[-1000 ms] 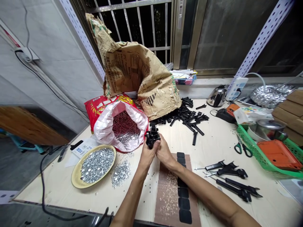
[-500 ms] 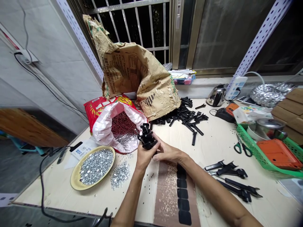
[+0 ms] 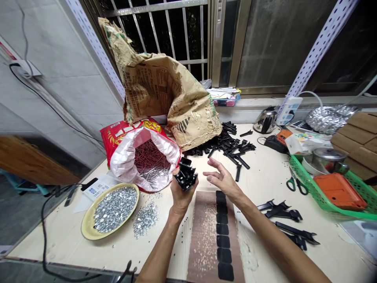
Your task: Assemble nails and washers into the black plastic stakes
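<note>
the table (image 3: 265,169) carries scissors (image 3: 296,179), a yellow plate (image 3: 85,227) — and black parts (image 3: 226,144).

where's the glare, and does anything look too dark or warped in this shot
Head view: bright glints on the foil, the kettle and the washers; head view: window mostly dark, and the black parts in the left hand lose some detail; head view: white posts splay outward, probably wide-angle distortion.

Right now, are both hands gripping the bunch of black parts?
No, only the left hand holds the bunch of black parts, while the right hand is open and apart from it.
</note>
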The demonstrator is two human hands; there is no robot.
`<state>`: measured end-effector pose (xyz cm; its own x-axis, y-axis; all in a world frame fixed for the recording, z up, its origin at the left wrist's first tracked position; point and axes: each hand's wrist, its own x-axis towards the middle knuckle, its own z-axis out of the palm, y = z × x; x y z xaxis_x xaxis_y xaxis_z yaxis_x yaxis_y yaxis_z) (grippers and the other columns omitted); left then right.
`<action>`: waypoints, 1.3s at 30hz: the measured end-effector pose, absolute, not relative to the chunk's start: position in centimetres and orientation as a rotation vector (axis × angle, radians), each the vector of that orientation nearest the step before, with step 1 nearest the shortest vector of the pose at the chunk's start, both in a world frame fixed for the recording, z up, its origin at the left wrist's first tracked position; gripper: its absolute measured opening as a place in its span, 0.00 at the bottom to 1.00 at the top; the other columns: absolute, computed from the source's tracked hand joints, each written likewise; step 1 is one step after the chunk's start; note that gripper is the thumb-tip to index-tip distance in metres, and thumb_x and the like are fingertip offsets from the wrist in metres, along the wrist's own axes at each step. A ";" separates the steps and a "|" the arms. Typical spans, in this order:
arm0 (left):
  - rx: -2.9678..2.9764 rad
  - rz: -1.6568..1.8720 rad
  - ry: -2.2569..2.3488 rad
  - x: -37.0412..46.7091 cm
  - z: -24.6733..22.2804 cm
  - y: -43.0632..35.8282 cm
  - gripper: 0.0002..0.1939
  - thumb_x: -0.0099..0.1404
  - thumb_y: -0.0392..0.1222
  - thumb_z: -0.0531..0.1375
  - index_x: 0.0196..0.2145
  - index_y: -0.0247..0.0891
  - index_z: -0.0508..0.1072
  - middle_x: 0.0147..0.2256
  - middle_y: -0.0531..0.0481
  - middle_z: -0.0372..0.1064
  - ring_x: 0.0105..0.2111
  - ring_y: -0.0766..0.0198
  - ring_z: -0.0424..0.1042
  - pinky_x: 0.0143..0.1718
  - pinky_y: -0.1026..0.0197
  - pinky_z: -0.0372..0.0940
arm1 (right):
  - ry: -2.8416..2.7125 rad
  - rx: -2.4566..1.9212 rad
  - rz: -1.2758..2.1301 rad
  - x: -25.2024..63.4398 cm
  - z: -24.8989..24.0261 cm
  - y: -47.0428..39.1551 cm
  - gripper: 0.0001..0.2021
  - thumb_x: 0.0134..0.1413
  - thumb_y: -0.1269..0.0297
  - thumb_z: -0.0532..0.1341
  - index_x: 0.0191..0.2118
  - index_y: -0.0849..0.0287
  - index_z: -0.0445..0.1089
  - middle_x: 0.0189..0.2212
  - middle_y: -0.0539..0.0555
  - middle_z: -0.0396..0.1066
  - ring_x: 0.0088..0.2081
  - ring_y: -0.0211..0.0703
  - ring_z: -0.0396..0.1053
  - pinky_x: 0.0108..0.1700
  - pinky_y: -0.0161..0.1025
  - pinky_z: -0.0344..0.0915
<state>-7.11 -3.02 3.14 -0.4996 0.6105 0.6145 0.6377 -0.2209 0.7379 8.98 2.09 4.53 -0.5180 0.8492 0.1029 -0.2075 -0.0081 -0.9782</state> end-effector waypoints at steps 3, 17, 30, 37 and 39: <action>-1.531 -1.890 -1.995 -7.2 3.3 -2.8 0.20 0.49 0.44 0.66 0.39 0.37 0.67 0.33 0.48 0.71 0.32 0.59 0.73 0.39 0.55 0.68 | -1.432 -0.742 1.586 9.0 4.4 2.3 0.32 0.46 0.54 0.65 0.57 0.53 0.57 0.58 0.61 0.55 0.46 0.47 0.70 0.52 0.47 0.62; -1.203 -2.558 -2.233 -6.8 3.8 -1.3 0.16 0.44 0.45 0.69 0.28 0.35 0.70 0.25 0.53 0.70 0.24 0.65 0.70 0.28 0.62 0.67 | -1.534 -0.721 1.282 9.9 3.4 3.9 0.16 0.51 0.57 0.63 0.45 0.56 0.68 0.50 0.57 0.62 0.33 0.35 0.70 0.41 0.40 0.69; -2.095 -1.411 -2.219 -8.2 1.4 1.6 0.23 0.50 0.41 0.66 0.44 0.38 0.67 0.39 0.46 0.70 0.40 0.55 0.70 0.41 0.55 0.65 | -1.458 -0.837 1.203 11.3 3.3 4.6 0.15 0.51 0.53 0.61 0.40 0.58 0.71 0.46 0.55 0.65 0.28 0.33 0.69 0.35 0.39 0.73; -2.518 -0.614 -2.121 -6.2 -2.0 3.4 0.33 0.58 0.44 0.60 0.59 0.35 0.57 0.45 0.39 0.68 0.45 0.51 0.65 0.46 0.52 0.61 | -1.527 -0.983 1.088 14.3 2.3 5.3 0.15 0.53 0.52 0.59 0.40 0.58 0.71 0.43 0.55 0.66 0.27 0.34 0.69 0.33 0.39 0.71; -2.549 -0.584 -2.044 -6.1 -2.4 3.7 0.33 0.60 0.46 0.58 0.60 0.34 0.55 0.46 0.38 0.67 0.46 0.52 0.64 0.47 0.52 0.60 | -1.710 -1.053 0.951 16.2 1.4 5.1 0.15 0.56 0.54 0.57 0.42 0.57 0.71 0.43 0.56 0.67 0.31 0.38 0.70 0.36 0.41 0.70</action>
